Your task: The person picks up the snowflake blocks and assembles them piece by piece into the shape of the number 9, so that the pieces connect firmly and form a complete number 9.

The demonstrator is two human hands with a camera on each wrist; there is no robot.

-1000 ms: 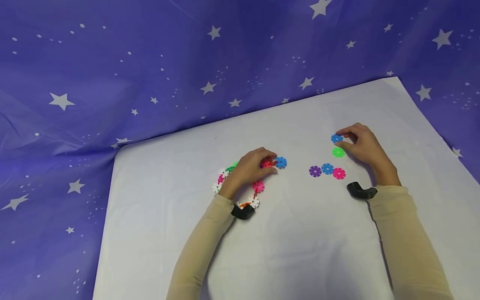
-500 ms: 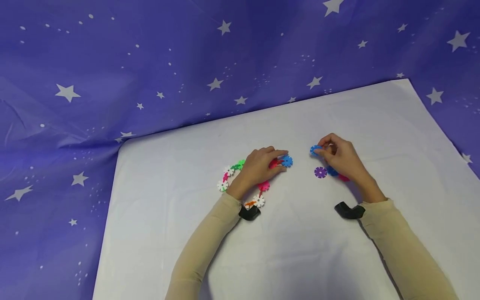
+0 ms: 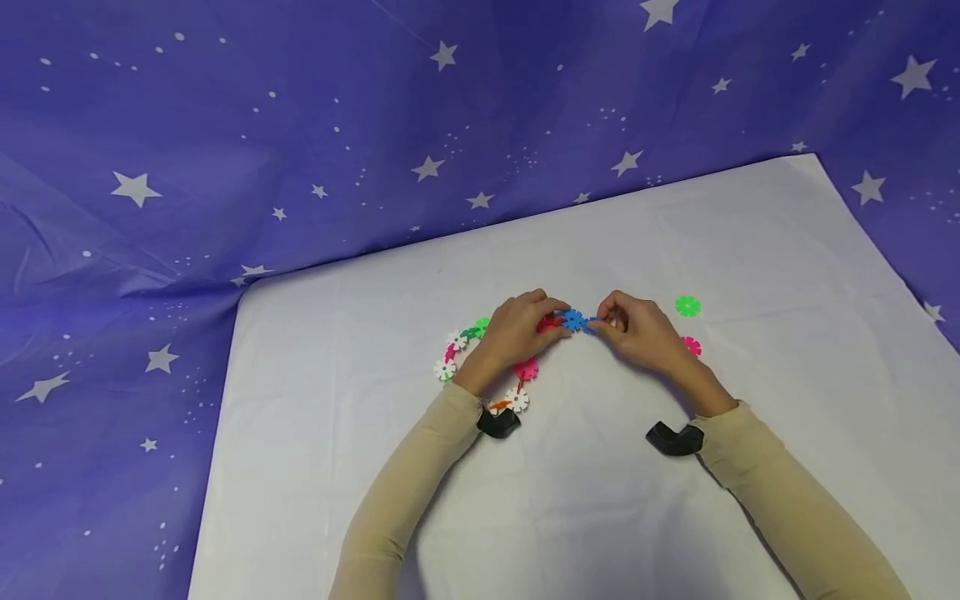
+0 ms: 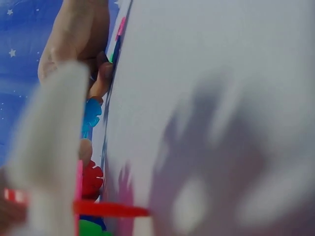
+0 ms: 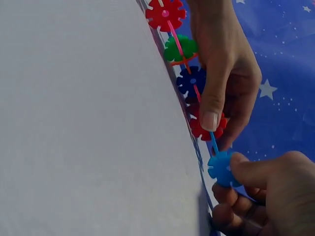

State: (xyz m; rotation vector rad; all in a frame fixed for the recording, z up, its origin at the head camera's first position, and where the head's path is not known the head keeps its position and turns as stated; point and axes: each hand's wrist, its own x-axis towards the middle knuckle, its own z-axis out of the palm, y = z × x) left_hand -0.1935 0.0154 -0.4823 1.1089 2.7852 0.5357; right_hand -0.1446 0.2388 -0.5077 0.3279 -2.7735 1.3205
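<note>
Pinching one blue disc (image 3: 592, 323): right hand (image 3: 637, 335); left hand (image 3: 517, 329) holding one chain (image 3: 480, 367).

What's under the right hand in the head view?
The right hand pinches a blue disc at the chain's end. A pink disc peeks from beneath it; anything else under it is covered.

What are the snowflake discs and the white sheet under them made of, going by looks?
Snowflake discs: likely moulded plastic, going by the saturated colours, crisp notched rims and slight gloss in the right wrist view. White sheet: probably thin fabric or paper, matte with soft creases; the pictures leave that open.
</note>
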